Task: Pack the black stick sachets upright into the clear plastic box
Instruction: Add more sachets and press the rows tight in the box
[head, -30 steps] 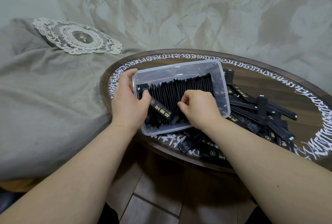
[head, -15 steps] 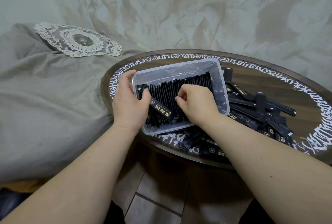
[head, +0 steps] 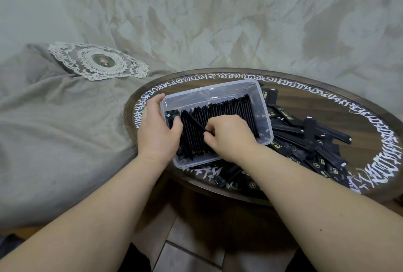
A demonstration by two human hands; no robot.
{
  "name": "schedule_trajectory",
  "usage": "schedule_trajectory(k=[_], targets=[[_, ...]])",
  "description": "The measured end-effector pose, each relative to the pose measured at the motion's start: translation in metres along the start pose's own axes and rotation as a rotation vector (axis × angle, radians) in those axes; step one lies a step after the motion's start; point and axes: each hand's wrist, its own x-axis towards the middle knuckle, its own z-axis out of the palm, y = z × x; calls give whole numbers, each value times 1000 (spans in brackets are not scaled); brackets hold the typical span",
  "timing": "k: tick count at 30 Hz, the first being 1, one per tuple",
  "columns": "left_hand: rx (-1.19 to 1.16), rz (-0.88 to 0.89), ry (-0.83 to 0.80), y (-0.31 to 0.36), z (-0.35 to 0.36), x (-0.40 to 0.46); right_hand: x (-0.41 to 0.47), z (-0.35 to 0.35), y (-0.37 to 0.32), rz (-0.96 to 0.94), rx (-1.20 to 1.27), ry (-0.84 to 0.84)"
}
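Observation:
A clear plastic box [head: 218, 87] sits on the near left part of a round dark table [head: 327, 101]. A row of black stick sachets [head: 231, 110] stands on edge inside it. My left hand [head: 157, 132] grips the box's left wall, thumb inside against the row's left end. My right hand [head: 229, 134] reaches into the box and pinches one slanted sachet [head: 192, 121] lying across the row. A loose heap of black sachets [head: 309, 140] lies on the table right of the box.
White lettering rings the table's rim. A grey cushion [head: 54, 130] with a lace doily [head: 98, 62] lies to the left. A pale patterned wall rises behind. Tiled floor [head: 192, 250] shows below the table's near edge.
The slanted sachet has turned from lying flat with its gold print showing to standing on edge. My right hand shifted slightly left to pinch it. The left hand stayed on the box.

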Motion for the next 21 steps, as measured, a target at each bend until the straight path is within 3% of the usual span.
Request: schedule_trajectory(k=[8,21], targets=[[134,65,-68,-4,-9,-3,-5,-18,32,258,228,139],[-27,0,-53,-9,-7,-7,0,3,20,188,158,67]])
